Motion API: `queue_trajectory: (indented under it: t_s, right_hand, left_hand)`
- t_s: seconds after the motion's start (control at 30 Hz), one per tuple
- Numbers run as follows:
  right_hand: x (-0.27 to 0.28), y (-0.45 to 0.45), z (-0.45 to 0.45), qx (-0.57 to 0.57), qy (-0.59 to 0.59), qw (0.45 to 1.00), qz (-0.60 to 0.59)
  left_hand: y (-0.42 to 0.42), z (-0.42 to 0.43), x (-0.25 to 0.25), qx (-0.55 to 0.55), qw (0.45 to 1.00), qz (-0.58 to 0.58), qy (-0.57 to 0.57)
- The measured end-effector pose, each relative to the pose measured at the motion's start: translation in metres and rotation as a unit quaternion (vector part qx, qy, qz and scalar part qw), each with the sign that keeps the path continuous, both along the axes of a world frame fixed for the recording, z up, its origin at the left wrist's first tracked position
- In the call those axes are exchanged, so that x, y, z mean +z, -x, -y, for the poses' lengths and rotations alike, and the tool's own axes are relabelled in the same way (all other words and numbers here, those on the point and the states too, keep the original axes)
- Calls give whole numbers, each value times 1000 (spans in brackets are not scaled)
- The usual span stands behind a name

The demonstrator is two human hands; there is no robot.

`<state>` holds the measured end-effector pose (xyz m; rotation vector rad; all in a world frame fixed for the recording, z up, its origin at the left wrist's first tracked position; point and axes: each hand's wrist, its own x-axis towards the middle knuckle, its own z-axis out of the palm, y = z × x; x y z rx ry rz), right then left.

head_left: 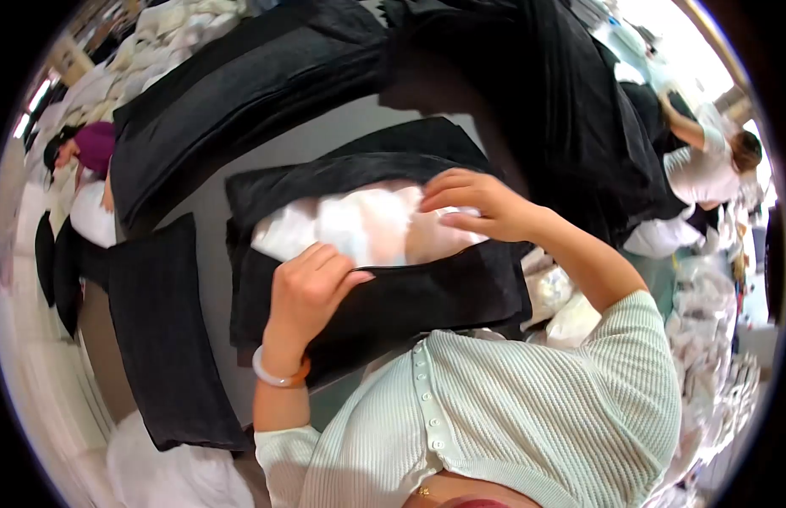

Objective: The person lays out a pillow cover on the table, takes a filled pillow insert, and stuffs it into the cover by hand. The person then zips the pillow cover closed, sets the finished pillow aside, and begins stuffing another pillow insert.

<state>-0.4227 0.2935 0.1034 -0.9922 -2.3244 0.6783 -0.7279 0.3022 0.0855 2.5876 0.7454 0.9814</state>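
Note:
A black fabric cover (393,296) lies in front of me, its long opening gaping and showing soft white filling (342,222). My left hand (312,284) is curled over the near edge of the opening, fingers closed on the black cloth, with a pale bangle on the wrist. At the right end of the gap is my right hand (482,203), its fingers and thumb apart over the white filling and close to the cover's far edge. Its fingertips partly touch the filling; whether they press on it I cannot tell.
Black covers are stacked at the back left (249,93) and back right (570,127). A flat black piece (168,330) lies at the left edge of the grey table (219,279). White bundles (714,339) lie right. Two other people work at either side.

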Motion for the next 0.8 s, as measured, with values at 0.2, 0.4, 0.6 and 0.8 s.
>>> queue_trajectory:
  t_s: [0.2,0.4,0.6,0.8]
  right_hand:
    - [-39,-70,108,-186,46,981,6]
    - [-66,-61,111,-243,-45,969,6]
    - [-48,-84,88,-264,-113,950,-125]
    - [-44,-143,43,-275,-143,949,-53]
  left_hand:
    - [-4,12,-4,75,995,-13,63]
    - [-86,24,17,-47,995,-80,27]
    - [-130,24,20,-16,984,-177,16]
    - [-170,22,-8,77,991,-36,106]
